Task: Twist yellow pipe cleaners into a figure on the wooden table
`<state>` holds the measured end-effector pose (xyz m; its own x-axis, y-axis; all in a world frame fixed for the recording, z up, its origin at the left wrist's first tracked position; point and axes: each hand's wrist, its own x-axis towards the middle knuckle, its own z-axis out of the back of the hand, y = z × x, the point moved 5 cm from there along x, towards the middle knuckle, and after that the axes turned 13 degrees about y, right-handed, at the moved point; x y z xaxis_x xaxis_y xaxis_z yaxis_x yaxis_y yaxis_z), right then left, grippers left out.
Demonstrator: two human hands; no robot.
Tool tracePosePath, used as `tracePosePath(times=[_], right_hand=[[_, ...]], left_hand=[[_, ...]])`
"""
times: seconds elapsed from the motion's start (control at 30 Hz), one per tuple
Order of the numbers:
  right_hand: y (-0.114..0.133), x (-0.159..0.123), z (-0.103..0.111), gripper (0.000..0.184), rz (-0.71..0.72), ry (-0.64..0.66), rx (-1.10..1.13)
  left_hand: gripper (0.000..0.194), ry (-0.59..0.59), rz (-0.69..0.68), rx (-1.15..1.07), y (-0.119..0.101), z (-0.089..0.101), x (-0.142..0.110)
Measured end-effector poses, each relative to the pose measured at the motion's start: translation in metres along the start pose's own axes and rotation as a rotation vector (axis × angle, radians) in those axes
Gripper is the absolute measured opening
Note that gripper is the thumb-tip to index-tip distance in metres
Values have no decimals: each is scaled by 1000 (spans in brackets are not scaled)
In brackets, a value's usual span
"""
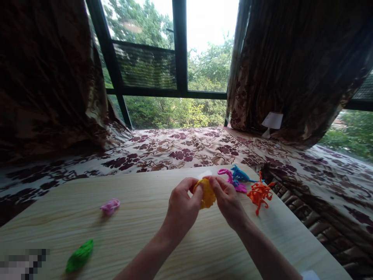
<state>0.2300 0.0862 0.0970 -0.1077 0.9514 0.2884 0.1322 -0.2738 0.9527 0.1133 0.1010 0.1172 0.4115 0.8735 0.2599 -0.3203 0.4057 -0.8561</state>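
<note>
Both hands meet over the table around a flattened, rough-edged yellow piece of what looks like modelling clay (207,197). My left hand (184,203) grips its left side, the thumb pressed on its face. On the upper right side, my right hand (229,198) pinches it between thumb and fingers. The fingers hide part of its top and sides. Just beyond my right hand lie a curled magenta clay piece (225,172) and a blue clay figure (239,174). An orange clay piece with many thin strands (260,194) sits farther right.
On the pale wooden table (140,217), a pink clay lump (110,207) and a green clay lump (80,256) lie to the left. Flower-patterned fabric (180,149) covers the ledge behind. A small white lamp (272,121) stands there, near the curtains (279,62) and window.
</note>
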Motion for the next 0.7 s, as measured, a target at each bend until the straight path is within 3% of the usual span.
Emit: tracePosePath(times=[0.1,0.17,0.33,0.5,0.7], right_hand=[[2,2,10,23,21,-28,-109],[1,2,13,19,27,-34,-172],[2,0,15,14,65,-84,-276],[11,-1,9,15,89,-20,-431],[21,-5,1,9,178,8,-548]], left_hand=[[24,34,24,-205,8,4,6],[28,62,32,-226,9,5,7],[18,97,-34,5,0,9,7],[21,185,-8,-54,-2,7,5],[23,132,-48,115,-4,7,1]])
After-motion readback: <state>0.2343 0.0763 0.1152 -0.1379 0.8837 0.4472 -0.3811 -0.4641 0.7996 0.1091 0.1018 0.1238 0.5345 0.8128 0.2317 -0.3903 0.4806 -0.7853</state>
